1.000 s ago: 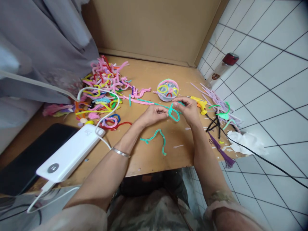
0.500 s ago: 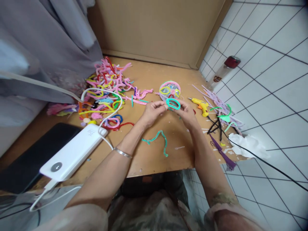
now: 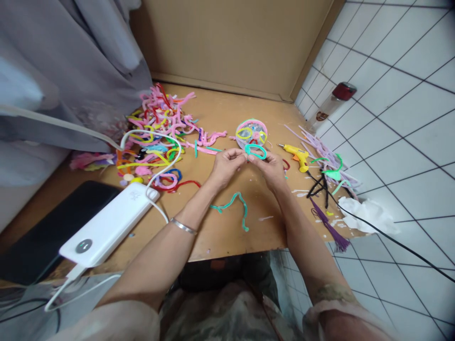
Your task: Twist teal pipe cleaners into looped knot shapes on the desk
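A teal pipe cleaner loop [image 3: 259,151] is held between both hands above the table. My left hand [image 3: 229,166] pinches its left end between thumb and fingertips. My right hand [image 3: 269,168] grips the loop's lower edge, its thumb close to the left fingertips. Just beyond the hands lies a round piece [image 3: 251,132] edged in pink and green, with yellow loops and a pink centre. A bent teal pipe cleaner [image 3: 232,203] rests on the table nearer to me.
Colourful pipe cleaners [image 3: 167,118] are heaped at the back left. A white power bank [image 3: 106,227] with a cable lies at the left. On the right are a yellow glue gun [image 3: 296,155], lilac strips [image 3: 329,158], a purple tassel [image 3: 329,225] and crumpled tissue [image 3: 366,213].
My right hand has turned slightly, and its thumb has come nearer to the left fingertips. The teal loop looks narrower at its left end.
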`<state>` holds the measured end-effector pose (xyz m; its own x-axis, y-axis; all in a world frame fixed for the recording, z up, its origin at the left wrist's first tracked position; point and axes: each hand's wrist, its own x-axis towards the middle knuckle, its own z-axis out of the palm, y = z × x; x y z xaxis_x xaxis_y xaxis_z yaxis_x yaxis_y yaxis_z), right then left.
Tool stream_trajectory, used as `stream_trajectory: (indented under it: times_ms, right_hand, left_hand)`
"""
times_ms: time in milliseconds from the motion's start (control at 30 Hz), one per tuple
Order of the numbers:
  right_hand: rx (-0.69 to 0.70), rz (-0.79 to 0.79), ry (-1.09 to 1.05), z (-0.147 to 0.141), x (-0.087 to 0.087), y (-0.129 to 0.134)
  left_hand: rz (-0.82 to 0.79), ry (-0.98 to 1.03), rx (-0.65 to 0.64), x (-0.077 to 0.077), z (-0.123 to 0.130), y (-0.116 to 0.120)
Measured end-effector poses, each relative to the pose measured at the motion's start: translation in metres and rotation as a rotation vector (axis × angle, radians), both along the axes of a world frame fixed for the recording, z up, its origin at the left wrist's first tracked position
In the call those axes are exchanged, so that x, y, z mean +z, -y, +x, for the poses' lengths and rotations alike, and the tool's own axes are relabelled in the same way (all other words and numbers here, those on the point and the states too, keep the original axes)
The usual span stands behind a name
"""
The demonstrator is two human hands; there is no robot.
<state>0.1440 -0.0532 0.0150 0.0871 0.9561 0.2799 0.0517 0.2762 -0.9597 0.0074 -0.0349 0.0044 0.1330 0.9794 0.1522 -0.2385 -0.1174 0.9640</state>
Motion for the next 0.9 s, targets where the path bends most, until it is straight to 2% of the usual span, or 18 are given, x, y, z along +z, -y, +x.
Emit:
stream_trajectory:
  times_ms: [200,400,633,900]
  right_hand:
    - [-0.027,-0.047,0.01,-0.001,0.002,0.001]
    - [-0.069,-0.07,-0.027,-0.002,0.001,0.001]
    - [-0.059,-0.086,-0.011,-0.003,0.0,0.001]
    - [-0.062,-0.095,0.007,-0.006,0.0,0.003]
  left_hand:
    - [-0.005,-0.047,-0.01,0.001,-0.001,0.0]
    - [0.055,-0.111,0.019,-0.001,-0.004,0.0]
    - [0.165,0.087,0.044,-0.007,-0.001,-0.006]
    - [0.166,0.06,0.093,-0.011,-0.001,-0.006]
